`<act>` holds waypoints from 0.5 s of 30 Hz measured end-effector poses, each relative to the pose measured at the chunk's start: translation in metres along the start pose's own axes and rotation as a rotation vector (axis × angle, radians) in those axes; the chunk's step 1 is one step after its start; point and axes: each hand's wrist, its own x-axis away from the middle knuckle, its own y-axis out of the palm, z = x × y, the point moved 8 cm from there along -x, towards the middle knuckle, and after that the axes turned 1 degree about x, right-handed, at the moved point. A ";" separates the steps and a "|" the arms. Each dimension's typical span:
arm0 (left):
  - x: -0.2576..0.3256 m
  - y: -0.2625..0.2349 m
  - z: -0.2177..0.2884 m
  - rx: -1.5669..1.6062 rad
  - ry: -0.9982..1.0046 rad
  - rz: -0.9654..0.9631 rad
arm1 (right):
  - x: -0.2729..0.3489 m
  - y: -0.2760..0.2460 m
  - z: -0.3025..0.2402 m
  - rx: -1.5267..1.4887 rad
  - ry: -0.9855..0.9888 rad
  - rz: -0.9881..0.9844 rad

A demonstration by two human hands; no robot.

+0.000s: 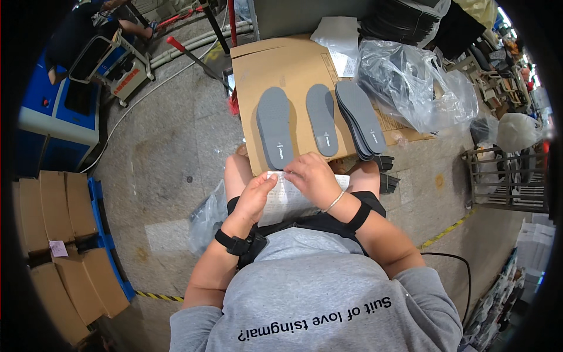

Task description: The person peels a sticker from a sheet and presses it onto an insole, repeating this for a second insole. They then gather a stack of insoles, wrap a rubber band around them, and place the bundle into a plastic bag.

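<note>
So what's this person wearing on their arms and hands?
Both hands are bare, with no gloves. The left hand has a black strap around the wrist with a small black device clipped to it. The right hand has a thin silvery bracelet at the wrist and a black band further up the forearm. Grey sleeves are pushed up past the elbows on both arms.

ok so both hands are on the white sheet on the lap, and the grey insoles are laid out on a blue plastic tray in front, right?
Not quite. The grey insoles lie on a flat brown cardboard sheet, not a blue plastic tray. The rest holds: the head view shows the left hand and right hand both on the white sheet on the lap.
</note>
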 end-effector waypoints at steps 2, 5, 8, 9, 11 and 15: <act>0.000 -0.001 -0.001 0.002 0.011 0.018 | 0.002 -0.003 -0.005 0.060 -0.030 0.058; -0.004 -0.009 -0.004 0.011 0.024 0.026 | 0.004 -0.006 -0.016 0.118 -0.121 0.092; -0.004 -0.013 -0.003 -0.063 0.051 0.056 | 0.002 -0.008 -0.024 0.139 -0.182 0.098; -0.002 -0.013 0.001 -0.142 0.075 0.096 | -0.001 -0.009 -0.012 -0.083 -0.049 0.094; 0.001 -0.012 0.005 -0.260 0.123 0.124 | -0.010 -0.012 0.002 -0.303 0.081 0.084; 0.016 0.031 0.042 -0.936 0.567 0.067 | -0.046 -0.010 0.037 -0.257 0.214 -0.053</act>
